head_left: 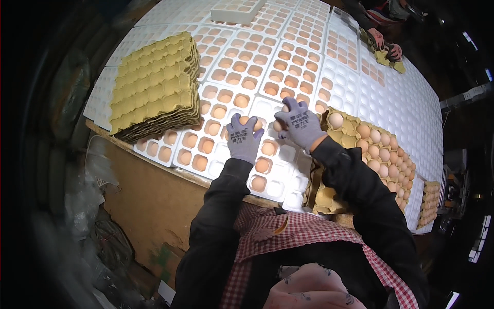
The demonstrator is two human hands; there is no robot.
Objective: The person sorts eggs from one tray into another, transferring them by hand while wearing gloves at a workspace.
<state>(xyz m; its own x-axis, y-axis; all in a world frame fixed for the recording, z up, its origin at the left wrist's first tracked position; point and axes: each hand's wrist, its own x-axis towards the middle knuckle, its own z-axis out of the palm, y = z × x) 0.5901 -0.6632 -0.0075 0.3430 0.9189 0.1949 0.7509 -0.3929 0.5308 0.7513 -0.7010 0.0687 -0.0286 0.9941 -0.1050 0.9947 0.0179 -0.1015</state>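
Observation:
Both my hands wear grey gloves and are over a white foam egg tray (275, 189) at the table's near side. My left hand (244, 139) has its fingers curled round brown eggs (258, 125) at the tray's left row. Just to the right, my right hand (301, 123) grips eggs (278, 125) between thumb and fingers; how many it holds is partly hidden. Below the hands, brown eggs (262, 165) sit in the left row of cups. Beside my right forearm is a yellowish pulp egg tray (325, 198), partly filled with brown eggs (384, 154), its near-left cups bare.
A tall stack of yellowish pulp trays (149, 87) stands at the left. White foam trays, many holding eggs (290, 81), cover the table. A white foam block (234, 13) lies at the back. At the far right, another person's gloved hands (386, 46) handle a pulp tray piece (389, 61).

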